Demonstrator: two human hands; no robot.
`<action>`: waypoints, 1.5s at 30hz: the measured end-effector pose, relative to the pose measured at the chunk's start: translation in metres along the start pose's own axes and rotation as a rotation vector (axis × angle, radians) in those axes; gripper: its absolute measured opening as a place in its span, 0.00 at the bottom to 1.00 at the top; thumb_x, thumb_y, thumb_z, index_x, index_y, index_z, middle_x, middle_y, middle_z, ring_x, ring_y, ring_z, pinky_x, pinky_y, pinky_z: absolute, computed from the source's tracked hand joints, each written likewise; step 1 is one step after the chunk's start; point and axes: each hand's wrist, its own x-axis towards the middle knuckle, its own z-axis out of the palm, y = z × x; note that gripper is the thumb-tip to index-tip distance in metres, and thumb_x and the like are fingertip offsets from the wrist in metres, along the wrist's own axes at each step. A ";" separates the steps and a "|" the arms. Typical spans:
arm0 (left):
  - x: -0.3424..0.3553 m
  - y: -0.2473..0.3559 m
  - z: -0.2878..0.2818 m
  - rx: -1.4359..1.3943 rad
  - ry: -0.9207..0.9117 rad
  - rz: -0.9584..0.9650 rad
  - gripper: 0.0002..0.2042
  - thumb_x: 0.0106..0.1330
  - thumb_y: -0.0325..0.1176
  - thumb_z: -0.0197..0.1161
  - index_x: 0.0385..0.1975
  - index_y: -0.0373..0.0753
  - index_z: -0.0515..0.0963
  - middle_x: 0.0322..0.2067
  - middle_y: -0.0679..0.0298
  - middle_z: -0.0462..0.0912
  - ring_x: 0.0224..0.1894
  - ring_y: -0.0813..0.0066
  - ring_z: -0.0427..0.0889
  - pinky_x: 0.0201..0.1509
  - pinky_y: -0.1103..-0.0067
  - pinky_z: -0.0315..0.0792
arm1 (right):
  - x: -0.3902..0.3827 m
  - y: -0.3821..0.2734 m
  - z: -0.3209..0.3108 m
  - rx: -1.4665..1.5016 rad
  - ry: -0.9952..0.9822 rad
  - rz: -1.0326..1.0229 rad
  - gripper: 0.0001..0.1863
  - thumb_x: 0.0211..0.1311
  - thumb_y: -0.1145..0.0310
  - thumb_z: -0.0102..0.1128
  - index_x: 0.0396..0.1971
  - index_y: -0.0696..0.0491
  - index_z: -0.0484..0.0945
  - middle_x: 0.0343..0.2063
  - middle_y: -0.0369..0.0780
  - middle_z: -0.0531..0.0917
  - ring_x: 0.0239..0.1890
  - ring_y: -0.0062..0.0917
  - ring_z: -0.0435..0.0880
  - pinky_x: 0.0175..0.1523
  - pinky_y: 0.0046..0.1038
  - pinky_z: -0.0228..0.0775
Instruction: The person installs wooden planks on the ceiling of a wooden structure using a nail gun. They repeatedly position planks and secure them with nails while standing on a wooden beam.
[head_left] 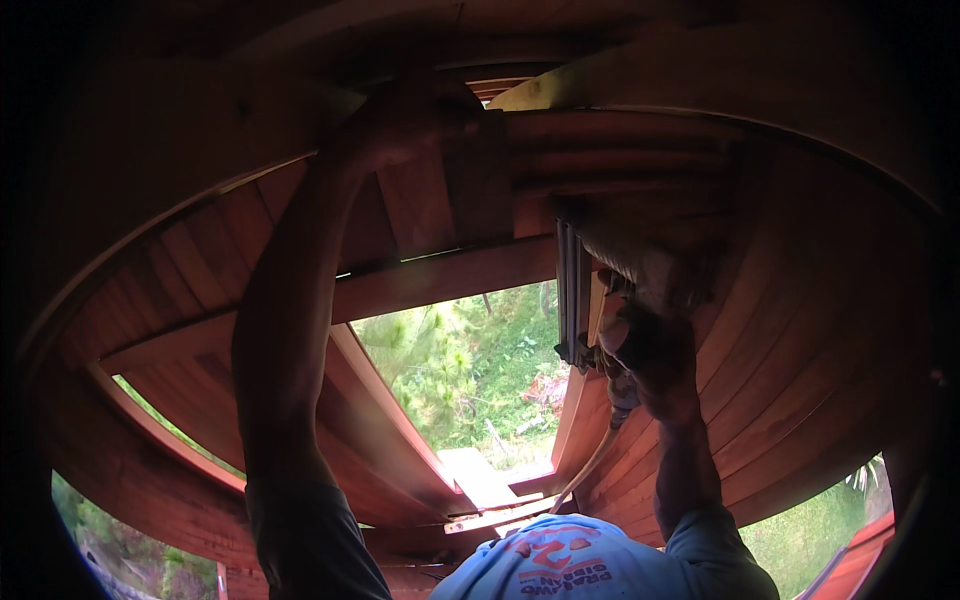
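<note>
While my right grip clasps a tool partly blocking the window, my left grip above it is too dark to judge.

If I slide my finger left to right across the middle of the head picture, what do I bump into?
Left arm, green plants outside, the tool's long grey strip, right hand, curved board wall.
</note>
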 end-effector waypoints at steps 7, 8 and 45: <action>0.001 0.000 0.003 0.002 -0.029 0.059 0.11 0.63 0.32 0.69 0.42 0.37 0.82 0.37 0.65 0.85 0.42 0.77 0.83 0.49 0.74 0.75 | 0.017 0.014 0.002 -0.096 -0.035 0.058 0.17 0.64 0.58 0.62 0.22 0.55 0.74 0.13 0.33 0.74 0.15 0.15 0.73 0.23 0.21 0.64; 0.001 0.000 0.002 -0.002 -0.031 0.057 0.11 0.63 0.32 0.69 0.42 0.37 0.82 0.37 0.65 0.85 0.42 0.77 0.83 0.49 0.74 0.75 | 0.019 0.016 0.003 -0.059 -0.046 0.058 0.17 0.64 0.57 0.62 0.22 0.54 0.75 0.13 0.33 0.73 0.15 0.15 0.72 0.23 0.21 0.63; 0.002 0.002 0.002 -0.013 -0.003 -0.001 0.11 0.62 0.33 0.70 0.42 0.38 0.83 0.38 0.65 0.86 0.43 0.76 0.82 0.50 0.73 0.75 | 0.013 0.002 0.016 -0.006 0.008 -0.062 0.20 0.61 0.59 0.66 0.44 0.60 0.81 0.25 0.31 0.76 0.25 0.10 0.67 0.30 0.20 0.62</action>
